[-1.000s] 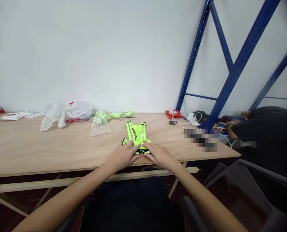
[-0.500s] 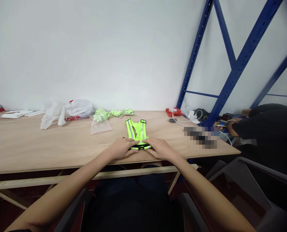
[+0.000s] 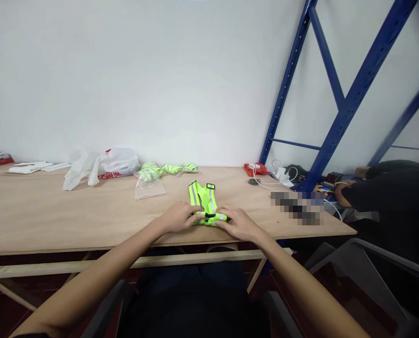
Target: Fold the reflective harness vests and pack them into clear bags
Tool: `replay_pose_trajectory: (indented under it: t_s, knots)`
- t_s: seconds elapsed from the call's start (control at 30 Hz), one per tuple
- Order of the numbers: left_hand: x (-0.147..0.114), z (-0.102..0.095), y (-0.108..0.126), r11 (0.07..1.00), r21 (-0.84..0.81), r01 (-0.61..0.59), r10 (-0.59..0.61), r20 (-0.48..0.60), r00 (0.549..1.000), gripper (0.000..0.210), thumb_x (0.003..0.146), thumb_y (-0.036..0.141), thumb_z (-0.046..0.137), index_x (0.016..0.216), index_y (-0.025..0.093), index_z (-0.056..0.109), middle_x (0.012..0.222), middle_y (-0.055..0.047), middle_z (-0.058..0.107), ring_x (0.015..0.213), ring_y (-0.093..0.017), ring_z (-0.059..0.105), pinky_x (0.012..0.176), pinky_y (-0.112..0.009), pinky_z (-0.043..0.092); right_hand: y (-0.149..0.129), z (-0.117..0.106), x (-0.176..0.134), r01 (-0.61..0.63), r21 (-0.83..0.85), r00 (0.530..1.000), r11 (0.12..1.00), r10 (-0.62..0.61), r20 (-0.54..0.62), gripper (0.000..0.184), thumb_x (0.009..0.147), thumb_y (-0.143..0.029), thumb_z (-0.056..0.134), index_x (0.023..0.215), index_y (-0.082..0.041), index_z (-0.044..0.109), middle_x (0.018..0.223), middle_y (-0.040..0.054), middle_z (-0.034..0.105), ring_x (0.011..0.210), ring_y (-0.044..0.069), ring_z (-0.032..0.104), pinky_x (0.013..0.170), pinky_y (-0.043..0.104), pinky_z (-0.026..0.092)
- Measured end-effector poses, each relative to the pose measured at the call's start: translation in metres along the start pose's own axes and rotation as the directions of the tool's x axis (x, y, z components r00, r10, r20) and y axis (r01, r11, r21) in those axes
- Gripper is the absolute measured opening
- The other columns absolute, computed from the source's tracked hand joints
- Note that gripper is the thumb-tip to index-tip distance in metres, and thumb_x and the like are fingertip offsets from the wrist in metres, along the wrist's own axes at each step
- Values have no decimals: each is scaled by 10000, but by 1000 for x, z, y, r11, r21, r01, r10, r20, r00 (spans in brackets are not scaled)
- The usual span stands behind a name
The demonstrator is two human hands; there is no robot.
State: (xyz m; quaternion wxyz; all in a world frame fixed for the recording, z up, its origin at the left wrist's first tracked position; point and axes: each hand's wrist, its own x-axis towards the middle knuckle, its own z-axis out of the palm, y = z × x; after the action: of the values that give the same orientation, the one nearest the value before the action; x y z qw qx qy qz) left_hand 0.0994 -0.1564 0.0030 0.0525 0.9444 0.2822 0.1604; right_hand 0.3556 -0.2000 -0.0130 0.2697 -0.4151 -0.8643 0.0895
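Observation:
A neon yellow reflective vest [image 3: 205,198] with grey stripes lies on the wooden table in front of me. Its two straps with black buckles point away from me, and its near end is folded into a band with a black clip. My left hand [image 3: 182,217] grips the left end of that band between thumb and fingers. On the other end, my right hand [image 3: 238,222] is closed in the same way. Parts of the band are hidden under my fingers.
Behind the vest are a clear plastic bag [image 3: 149,188], several rolled neon bundles [image 3: 172,168] and a white plastic bag [image 3: 121,162]. At right lie a red bag [image 3: 257,169], white cables and a blurred dark item [image 3: 296,208]. A blue rack post [image 3: 324,155] stands beside a person in dark clothing [image 3: 396,192].
The near end of the vest has been folded over, bringing the black clip up on top. My fingers have gone from lying on the fabric to gripping the band. The view has shifted slightly.

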Motion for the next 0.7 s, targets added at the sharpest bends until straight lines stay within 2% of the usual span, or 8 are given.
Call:
replay_pose_trajectory:
  t_s: [0.1,0.2,0.3,0.37,0.47,0.57,0.63,0.7]
  knots:
    - [23,1,-18,985,-166,45,-42,24,999,487,1005,524,332,777,171,579,662,-17,571,606,-159,513,602,-267,337,16,-6,22,-81,258,992,963,54,110,307,905,-437,610,1019,-169,709,1019,64,726,904,233,653,813,334,504]
    - [37,9,-35,930,-336,145,-121,93,988,541,967,615,317,716,176,509,668,-9,526,626,-157,481,592,-271,349,30,-6,39,-185,494,973,849,89,212,424,838,-504,672,1076,-153,687,1003,59,713,829,206,644,724,312,520]
    - [40,18,-48,887,-407,218,-179,132,975,536,935,649,348,761,174,525,717,-11,539,668,-167,495,617,-278,380,41,1,46,-291,555,951,779,172,257,515,804,-544,696,1136,-151,671,927,50,690,678,161,599,582,281,497]
    - [40,22,-53,871,-437,225,-204,95,974,484,915,631,418,866,169,553,797,-18,580,722,-175,526,650,-280,405,46,5,47,-327,495,940,805,225,255,525,820,-554,678,1149,-145,680,859,37,673,609,144,560,529,270,469]
    - [41,27,-57,851,-483,207,-243,-11,970,399,873,559,549,972,172,544,889,-28,619,777,-178,558,686,-278,436,49,10,45,-230,295,973,927,214,88,445,856,-497,671,1131,-149,711,886,47,667,729,173,603,653,294,504]
    - [42,30,-58,884,-441,155,-221,-102,970,292,873,458,598,920,171,573,889,-33,638,767,-172,569,701,-276,443,44,12,42,-81,48,990,996,86,-108,324,897,-385,655,1139,-176,702,998,75,657,873,200,625,793,326,507]
    - [42,31,-58,928,-349,131,-193,-150,970,238,885,405,605,873,167,613,881,-37,642,766,-173,575,710,-276,442,38,15,38,39,-69,989,997,-48,-139,222,945,-288,585,1112,-194,698,1037,86,665,937,208,631,841,334,500]
    - [41,30,-57,964,-236,123,-167,-178,970,203,893,359,610,846,164,645,898,-47,643,786,-177,585,735,-278,443,31,18,34,136,-145,982,980,-153,-114,238,983,-207,484,1085,-207,700,1053,90,689,986,211,636,869,338,496]
